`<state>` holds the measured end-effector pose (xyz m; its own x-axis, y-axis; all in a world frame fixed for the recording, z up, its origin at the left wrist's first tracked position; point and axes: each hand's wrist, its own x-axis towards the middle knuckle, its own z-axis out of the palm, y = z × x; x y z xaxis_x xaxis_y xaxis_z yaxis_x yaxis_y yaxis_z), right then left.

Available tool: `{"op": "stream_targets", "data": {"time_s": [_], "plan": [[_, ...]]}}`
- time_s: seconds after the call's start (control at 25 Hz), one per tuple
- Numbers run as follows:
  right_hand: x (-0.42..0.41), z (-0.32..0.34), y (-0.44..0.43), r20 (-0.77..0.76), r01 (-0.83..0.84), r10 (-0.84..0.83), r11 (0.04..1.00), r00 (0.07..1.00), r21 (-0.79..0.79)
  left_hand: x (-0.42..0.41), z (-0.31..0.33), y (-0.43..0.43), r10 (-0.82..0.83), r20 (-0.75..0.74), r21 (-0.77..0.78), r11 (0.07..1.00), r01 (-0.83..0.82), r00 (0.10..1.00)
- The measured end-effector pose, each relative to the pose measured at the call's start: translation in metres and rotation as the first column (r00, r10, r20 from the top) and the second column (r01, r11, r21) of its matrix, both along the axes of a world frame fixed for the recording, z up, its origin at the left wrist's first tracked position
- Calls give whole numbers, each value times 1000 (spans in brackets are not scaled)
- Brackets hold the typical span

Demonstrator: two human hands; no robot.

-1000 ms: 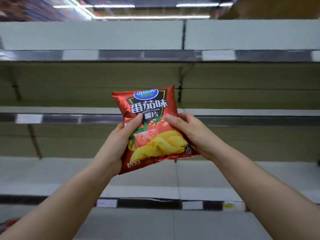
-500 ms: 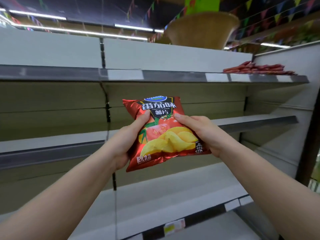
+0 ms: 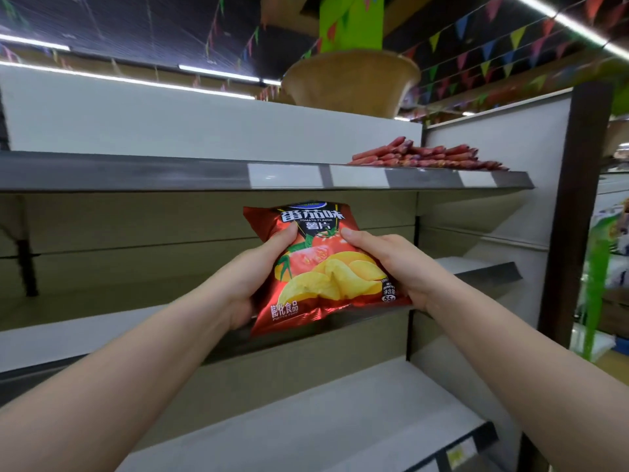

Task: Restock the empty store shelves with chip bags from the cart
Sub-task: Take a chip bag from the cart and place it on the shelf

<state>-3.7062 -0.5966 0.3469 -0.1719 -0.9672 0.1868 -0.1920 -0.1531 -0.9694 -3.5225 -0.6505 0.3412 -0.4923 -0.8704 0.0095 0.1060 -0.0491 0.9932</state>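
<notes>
Chip bag (image 3: 320,267), glossy red with tomato and crisps printed, upright, clamped by left hand (image 3: 253,274) and right hand (image 3: 391,264).

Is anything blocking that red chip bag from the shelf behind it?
Nothing visible does. The left hand and right hand hold the red foil chip bag before the white metal shelf; red sausages lie only on the shelf above.

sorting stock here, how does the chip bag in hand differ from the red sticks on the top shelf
The tomato chip bag is one wide printed pouch, held upright by the left hand and right hand; the red sausage sticks are many thin tubes, lying piled on the top shelf. Both are red.
</notes>
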Motion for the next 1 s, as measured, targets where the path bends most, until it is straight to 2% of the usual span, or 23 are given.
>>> {"op": "stream_targets", "data": {"time_s": [0.52,0.72,0.92,1.0], "plan": [[-144,10,-83,73,168,-183,970,980,174,-164,18,-98,-108,157,90,991,94,982],[-203,12,-117,116,203,-229,959,966,199,-223,11,-129,31,201,-8,1000,-30,979],[-259,10,-151,187,128,-170,968,968,216,-271,18,-146,20,181,-58,998,-10,983],[-280,8,-161,181,138,-180,965,967,221,-291,20,-147,22,227,-93,996,-1,974]]}}
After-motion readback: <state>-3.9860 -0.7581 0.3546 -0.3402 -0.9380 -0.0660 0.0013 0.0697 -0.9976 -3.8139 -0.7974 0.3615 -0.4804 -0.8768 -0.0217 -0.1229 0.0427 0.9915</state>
